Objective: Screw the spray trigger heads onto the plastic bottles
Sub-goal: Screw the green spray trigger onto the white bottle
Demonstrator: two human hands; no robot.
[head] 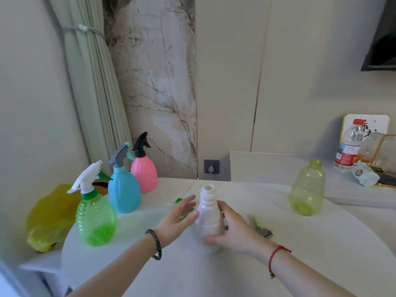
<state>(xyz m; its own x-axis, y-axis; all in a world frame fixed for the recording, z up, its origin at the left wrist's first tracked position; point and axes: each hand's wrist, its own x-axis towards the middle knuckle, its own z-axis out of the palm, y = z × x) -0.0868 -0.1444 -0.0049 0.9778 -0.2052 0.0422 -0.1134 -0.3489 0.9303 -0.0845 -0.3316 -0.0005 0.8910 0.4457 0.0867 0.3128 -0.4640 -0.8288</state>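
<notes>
A white bottle stands upright mid-table with its threaded neck bare. My right hand wraps its right side and base. My left hand, fingers spread, rests against its left side. Behind the left hand lies a green and white trigger head, mostly hidden. Another trigger head, yellow-green and grey, lies on the table right of my right hand. A yellow-green bottle without a head stands at the right. Green, blue and pink bottles at the left carry heads.
A yellow plastic bag lies off the round white table at the left. A water bottle, a wrapped packet and a gold-framed stand crowd the ledge at the far right. A curtain hangs behind the left bottles.
</notes>
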